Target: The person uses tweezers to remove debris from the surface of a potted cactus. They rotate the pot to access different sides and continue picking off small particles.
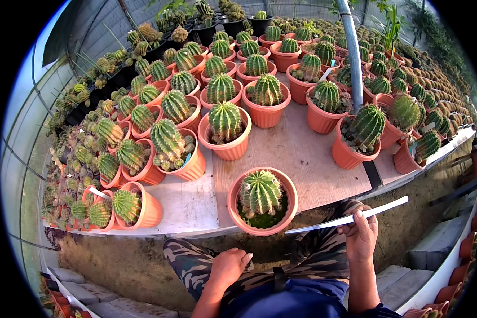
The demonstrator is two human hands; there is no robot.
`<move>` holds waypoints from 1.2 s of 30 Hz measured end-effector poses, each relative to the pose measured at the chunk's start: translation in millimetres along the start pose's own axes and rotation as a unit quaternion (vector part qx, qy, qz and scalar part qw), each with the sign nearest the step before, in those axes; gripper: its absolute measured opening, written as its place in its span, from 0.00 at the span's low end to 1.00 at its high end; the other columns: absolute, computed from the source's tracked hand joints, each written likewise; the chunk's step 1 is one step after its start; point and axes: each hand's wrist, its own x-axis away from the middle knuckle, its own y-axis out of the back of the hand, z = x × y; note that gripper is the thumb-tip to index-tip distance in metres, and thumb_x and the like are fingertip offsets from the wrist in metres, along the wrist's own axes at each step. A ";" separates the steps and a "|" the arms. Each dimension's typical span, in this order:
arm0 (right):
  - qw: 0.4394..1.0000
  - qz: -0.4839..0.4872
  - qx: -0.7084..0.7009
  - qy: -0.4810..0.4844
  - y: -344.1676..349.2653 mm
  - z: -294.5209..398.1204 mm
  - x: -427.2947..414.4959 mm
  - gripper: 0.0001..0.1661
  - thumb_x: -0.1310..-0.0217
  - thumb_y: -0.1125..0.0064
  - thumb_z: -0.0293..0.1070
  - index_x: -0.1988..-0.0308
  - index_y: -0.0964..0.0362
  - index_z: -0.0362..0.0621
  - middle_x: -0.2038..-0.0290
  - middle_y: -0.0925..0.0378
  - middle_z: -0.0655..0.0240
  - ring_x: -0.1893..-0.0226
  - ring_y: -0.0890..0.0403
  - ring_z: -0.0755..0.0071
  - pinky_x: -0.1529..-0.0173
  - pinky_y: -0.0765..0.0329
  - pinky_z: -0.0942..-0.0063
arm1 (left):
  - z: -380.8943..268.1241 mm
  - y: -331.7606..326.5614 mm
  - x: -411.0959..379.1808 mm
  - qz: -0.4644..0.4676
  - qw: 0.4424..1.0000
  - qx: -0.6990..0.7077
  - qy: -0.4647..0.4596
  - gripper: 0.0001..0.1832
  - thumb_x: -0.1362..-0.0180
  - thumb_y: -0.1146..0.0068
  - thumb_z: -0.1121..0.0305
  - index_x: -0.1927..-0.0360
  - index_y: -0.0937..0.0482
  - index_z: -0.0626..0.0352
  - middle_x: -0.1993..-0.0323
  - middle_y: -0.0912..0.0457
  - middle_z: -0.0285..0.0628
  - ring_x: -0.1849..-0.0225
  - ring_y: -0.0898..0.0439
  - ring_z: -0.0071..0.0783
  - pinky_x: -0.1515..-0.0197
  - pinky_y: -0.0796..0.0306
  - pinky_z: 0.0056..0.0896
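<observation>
My right hand (359, 230) is closed on a long, thin metal strip or blade (381, 207), held between thumb and fingers over my right knee. The strip's left end points at the nearest pot, just to the right of its rim. That terracotta-coloured plastic pot (292, 194) stands at the table's front edge and holds a round ribbed cactus (261, 191) with green growth on the soil below it. My left hand (231, 267) rests by my left thigh, on camouflage trousers, fingers curled; its palm side is hidden, and no object shows in it.
The wooden table (302, 159) carries many potted cacti on the left, middle and right. A grey metal pole (353, 59) rises among the right-hand pots. Concrete blocks (441, 238) lie at the right. A potted cactus (128, 206) stands near the front left edge.
</observation>
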 end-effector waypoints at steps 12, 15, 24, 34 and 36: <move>0.998 0.051 0.047 0.013 -26.7 -20.7 4.4 0.15 0.45 0.39 0.24 0.60 0.37 0.38 0.64 0.31 0.61 0.74 0.22 0.72 0.72 0.15 0.76 | -0.6 15.5 -64.7 -0.086 0.804 0.550 0.209 0.16 0.35 0.48 0.53 0.64 0.28 0.57 0.73 0.22 0.35 0.74 0.21 0.23 0.71 0.24 0.24; 0.997 0.053 0.055 0.021 -29.9 -17.4 8.6 0.16 0.45 0.37 0.25 0.60 0.37 0.38 0.66 0.30 0.62 0.74 0.22 0.73 0.71 0.17 0.77 | 12.5 15.5 -71.1 -0.038 0.764 0.612 0.200 0.14 0.35 0.47 0.55 0.64 0.28 0.56 0.73 0.22 0.35 0.74 0.20 0.24 0.73 0.23 0.26; 0.996 0.027 0.065 0.048 -21.1 -16.5 11.5 0.14 0.44 0.37 0.24 0.60 0.34 0.36 0.68 0.27 0.63 0.73 0.23 0.73 0.70 0.20 0.77 | -23.6 -17.2 -60.0 -0.108 0.686 0.700 0.169 0.12 0.32 0.53 0.60 0.63 0.28 0.60 0.69 0.19 0.42 0.69 0.17 0.31 0.63 0.18 0.38; 0.963 0.117 0.200 0.138 -37.3 -17.3 11.7 0.10 0.43 0.38 0.23 0.62 0.32 0.34 0.64 0.26 0.64 0.71 0.25 0.79 0.66 0.27 0.82 | -35.0 -19.6 -57.8 -0.222 0.692 0.652 0.214 0.18 0.31 0.56 0.51 0.62 0.27 0.57 0.70 0.23 0.35 0.68 0.23 0.23 0.62 0.27 0.30; 0.946 0.152 0.242 0.154 -44.6 -16.0 13.6 0.10 0.44 0.37 0.22 0.63 0.31 0.34 0.64 0.26 0.63 0.70 0.25 0.79 0.65 0.27 0.81 | -24.8 -15.6 -66.0 -0.232 0.726 0.614 0.206 0.18 0.31 0.56 0.52 0.65 0.28 0.56 0.74 0.24 0.33 0.72 0.25 0.21 0.66 0.29 0.27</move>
